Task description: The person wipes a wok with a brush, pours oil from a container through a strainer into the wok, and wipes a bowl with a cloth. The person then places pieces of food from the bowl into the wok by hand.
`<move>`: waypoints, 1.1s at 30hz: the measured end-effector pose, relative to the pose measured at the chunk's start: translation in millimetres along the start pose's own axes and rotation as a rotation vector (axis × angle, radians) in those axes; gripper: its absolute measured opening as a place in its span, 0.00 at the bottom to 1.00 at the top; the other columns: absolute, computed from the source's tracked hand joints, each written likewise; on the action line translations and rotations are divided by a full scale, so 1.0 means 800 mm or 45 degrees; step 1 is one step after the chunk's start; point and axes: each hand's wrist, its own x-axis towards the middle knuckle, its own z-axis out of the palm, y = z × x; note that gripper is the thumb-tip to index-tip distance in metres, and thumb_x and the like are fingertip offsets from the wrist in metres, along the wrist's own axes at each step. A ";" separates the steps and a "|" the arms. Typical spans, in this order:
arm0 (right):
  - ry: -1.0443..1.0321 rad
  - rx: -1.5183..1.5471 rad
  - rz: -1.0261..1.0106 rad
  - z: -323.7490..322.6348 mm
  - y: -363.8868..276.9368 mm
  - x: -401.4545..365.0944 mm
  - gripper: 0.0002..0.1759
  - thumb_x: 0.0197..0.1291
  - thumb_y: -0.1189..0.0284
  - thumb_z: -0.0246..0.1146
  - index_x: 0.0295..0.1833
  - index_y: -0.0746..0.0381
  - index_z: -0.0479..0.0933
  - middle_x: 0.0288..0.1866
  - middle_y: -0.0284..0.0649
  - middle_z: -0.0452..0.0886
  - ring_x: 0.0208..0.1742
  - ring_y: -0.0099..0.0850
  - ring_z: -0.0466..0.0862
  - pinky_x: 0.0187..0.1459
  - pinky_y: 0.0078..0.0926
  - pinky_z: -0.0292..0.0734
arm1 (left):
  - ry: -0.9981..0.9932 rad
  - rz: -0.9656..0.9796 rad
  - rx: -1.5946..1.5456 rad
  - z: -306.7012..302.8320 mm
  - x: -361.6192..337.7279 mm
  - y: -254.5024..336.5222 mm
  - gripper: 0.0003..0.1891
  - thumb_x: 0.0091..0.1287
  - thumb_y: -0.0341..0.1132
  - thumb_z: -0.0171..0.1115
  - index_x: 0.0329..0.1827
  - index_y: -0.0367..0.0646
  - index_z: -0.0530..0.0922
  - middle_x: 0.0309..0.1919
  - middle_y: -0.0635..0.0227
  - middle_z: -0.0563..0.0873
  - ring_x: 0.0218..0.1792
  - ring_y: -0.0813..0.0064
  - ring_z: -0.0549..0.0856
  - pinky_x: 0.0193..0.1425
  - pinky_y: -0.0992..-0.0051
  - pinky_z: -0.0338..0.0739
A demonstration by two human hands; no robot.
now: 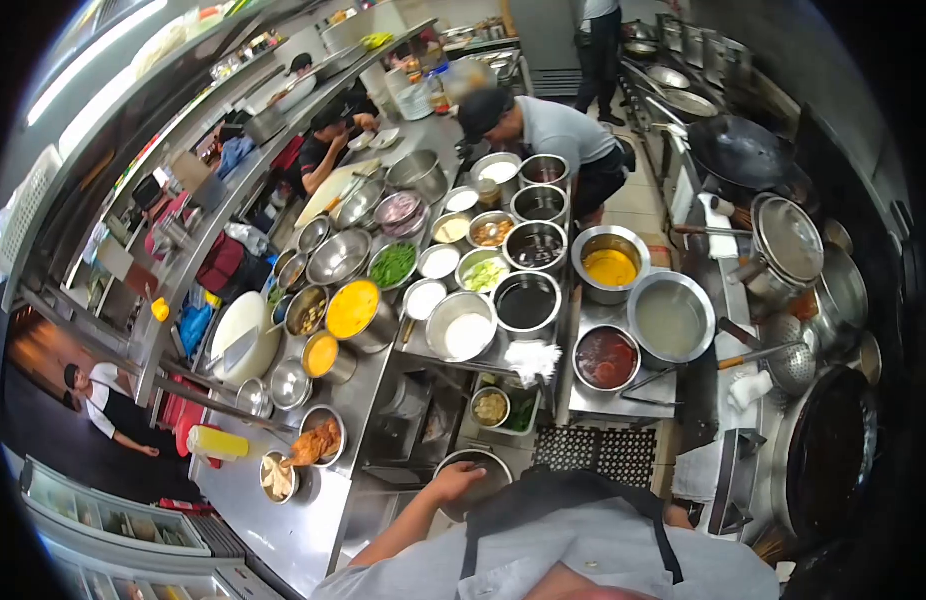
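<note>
Low in front of my apron, my left hand (459,483) is closed on the rim of a round metal bowl (491,482). The bowl's lower part is hidden behind my apron and arm. At the right side of my apron only a small piece of my right hand or wrist (680,516) shows; its fingers are hidden. Past the bowl, a small pot of brownish food (491,407) sits on a low shelf beside a container of greens (523,411). To the left, a bowl of reddish-orange food (319,440) and a bowl of pale pieces (277,477) stand on the steel counter (283,530).
Several metal pots stand ahead, including dark liquid (526,302), red sauce (607,360) and cloudy liquid (672,318). Along the right lie woks (741,152) and a skimmer (783,358). A co-worker (548,130) bends over the counter's far end; a black mat (595,455) covers the floor.
</note>
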 end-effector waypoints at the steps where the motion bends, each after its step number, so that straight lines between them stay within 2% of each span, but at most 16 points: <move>1: -0.010 0.178 0.089 -0.010 0.003 -0.039 0.16 0.49 0.66 0.67 0.41 0.65 0.83 0.38 0.53 0.84 0.43 0.50 0.84 0.44 0.43 0.79 | 0.014 0.010 0.070 0.006 -0.004 0.004 0.39 0.61 0.56 0.63 0.66 0.32 0.69 0.56 0.52 0.81 0.54 0.65 0.80 0.57 0.73 0.73; 4: 0.009 0.369 0.121 -0.019 0.014 -0.079 0.16 0.50 0.65 0.66 0.40 0.65 0.83 0.38 0.53 0.84 0.43 0.49 0.84 0.44 0.42 0.79 | -0.037 -0.007 0.253 0.035 -0.013 0.015 0.38 0.61 0.57 0.62 0.63 0.31 0.72 0.57 0.48 0.80 0.58 0.58 0.79 0.62 0.70 0.71; 6: 0.048 0.473 0.101 -0.020 0.018 -0.086 0.16 0.50 0.65 0.66 0.40 0.65 0.83 0.38 0.53 0.84 0.43 0.49 0.84 0.44 0.42 0.79 | -0.096 0.073 0.421 0.051 -0.028 0.042 0.34 0.63 0.54 0.62 0.60 0.32 0.75 0.55 0.49 0.81 0.57 0.61 0.80 0.61 0.70 0.72; 8: 0.091 0.564 0.092 -0.030 0.024 -0.096 0.16 0.50 0.65 0.66 0.40 0.65 0.83 0.38 0.53 0.84 0.42 0.49 0.84 0.44 0.42 0.79 | -0.212 0.026 0.233 0.068 -0.057 0.091 0.35 0.63 0.51 0.64 0.65 0.31 0.70 0.41 0.64 0.84 0.33 0.80 0.78 0.34 0.78 0.73; 13: 0.138 0.718 0.085 -0.042 0.046 -0.056 0.16 0.51 0.64 0.65 0.40 0.65 0.83 0.38 0.53 0.84 0.42 0.48 0.85 0.44 0.41 0.80 | -0.063 0.094 0.068 0.098 -0.025 0.061 0.25 0.67 0.43 0.63 0.61 0.33 0.73 0.27 0.75 0.78 0.25 0.84 0.73 0.25 0.80 0.67; 18: 0.204 0.743 0.023 -0.109 0.034 -0.044 0.16 0.52 0.63 0.65 0.39 0.65 0.83 0.38 0.54 0.84 0.42 0.48 0.85 0.44 0.41 0.80 | -0.175 -0.082 -0.362 0.093 -0.034 0.010 0.21 0.66 0.42 0.63 0.55 0.36 0.77 0.27 0.74 0.79 0.24 0.83 0.75 0.23 0.80 0.67; 20: 0.217 0.747 0.004 -0.128 0.025 -0.041 0.16 0.53 0.62 0.65 0.39 0.65 0.83 0.37 0.54 0.84 0.41 0.48 0.85 0.44 0.40 0.80 | 0.124 -0.163 -0.398 0.089 -0.030 -0.026 0.19 0.65 0.45 0.64 0.53 0.42 0.80 0.26 0.76 0.78 0.23 0.80 0.74 0.25 0.78 0.69; 22: 0.220 0.719 -0.021 -0.144 0.016 -0.039 0.17 0.53 0.62 0.64 0.39 0.65 0.83 0.37 0.54 0.84 0.41 0.47 0.85 0.44 0.40 0.80 | 0.185 -0.053 -0.247 0.054 -0.031 -0.069 0.19 0.65 0.49 0.61 0.50 0.43 0.81 0.33 0.64 0.85 0.30 0.72 0.83 0.30 0.71 0.79; 25: 0.174 0.605 -0.081 -0.177 0.008 -0.029 0.17 0.53 0.61 0.64 0.38 0.65 0.84 0.37 0.54 0.84 0.41 0.47 0.85 0.44 0.40 0.80 | 0.715 0.075 -0.516 -0.011 -0.063 -0.109 0.23 0.70 0.50 0.53 0.25 0.39 0.80 0.17 0.64 0.81 0.15 0.71 0.79 0.22 0.69 0.75; 26: 0.158 0.565 -0.094 -0.190 0.006 -0.026 0.17 0.54 0.61 0.64 0.38 0.65 0.84 0.37 0.54 0.84 0.41 0.47 0.85 0.44 0.40 0.80 | 0.970 0.080 -0.883 -0.036 -0.079 -0.114 0.26 0.71 0.50 0.50 0.21 0.39 0.78 0.15 0.64 0.80 0.16 0.72 0.80 0.21 0.68 0.74; 28: 0.147 0.487 -0.107 -0.214 -0.005 -0.022 0.17 0.54 0.61 0.64 0.38 0.65 0.84 0.37 0.54 0.84 0.41 0.47 0.85 0.44 0.40 0.80 | 1.245 0.150 -1.449 -0.099 -0.099 -0.157 0.23 0.72 0.49 0.50 0.34 0.34 0.77 0.24 0.60 0.83 0.22 0.66 0.83 0.24 0.69 0.78; 29: 0.143 0.440 -0.113 -0.221 -0.001 -0.010 0.17 0.54 0.61 0.64 0.38 0.65 0.84 0.37 0.54 0.84 0.40 0.47 0.85 0.44 0.39 0.80 | 1.360 0.133 -1.798 -0.133 -0.102 -0.186 0.23 0.72 0.49 0.50 0.48 0.32 0.73 0.37 0.55 0.83 0.28 0.62 0.85 0.28 0.69 0.81; 30: 0.148 0.408 -0.120 -0.225 -0.009 -0.009 0.18 0.54 0.60 0.63 0.38 0.65 0.84 0.37 0.54 0.84 0.40 0.47 0.85 0.44 0.39 0.80 | 1.595 0.170 -1.886 -0.163 -0.106 -0.206 0.26 0.72 0.51 0.50 0.56 0.33 0.68 0.48 0.49 0.79 0.39 0.57 0.85 0.36 0.63 0.83; 31: 0.164 0.394 -0.131 -0.233 -0.027 -0.016 0.18 0.55 0.60 0.63 0.38 0.65 0.84 0.37 0.55 0.84 0.40 0.47 0.85 0.44 0.39 0.80 | 1.625 0.350 -2.017 -0.191 -0.100 -0.259 0.31 0.72 0.54 0.50 0.65 0.35 0.62 0.56 0.46 0.74 0.48 0.50 0.81 0.46 0.57 0.81; 32: 0.180 0.350 -0.141 -0.234 -0.035 -0.018 0.18 0.55 0.60 0.63 0.38 0.65 0.84 0.37 0.55 0.84 0.40 0.46 0.85 0.44 0.39 0.80 | 1.750 0.241 -1.993 -0.215 -0.118 -0.241 0.34 0.72 0.54 0.48 0.68 0.34 0.59 0.61 0.45 0.70 0.55 0.46 0.77 0.52 0.52 0.78; 33: 0.197 0.299 -0.158 -0.236 -0.043 -0.018 0.18 0.55 0.60 0.63 0.38 0.65 0.84 0.37 0.55 0.84 0.40 0.46 0.85 0.44 0.39 0.80 | 1.647 0.271 -2.019 -0.246 -0.111 -0.281 0.37 0.72 0.54 0.48 0.71 0.32 0.55 0.66 0.46 0.67 0.59 0.46 0.75 0.57 0.53 0.76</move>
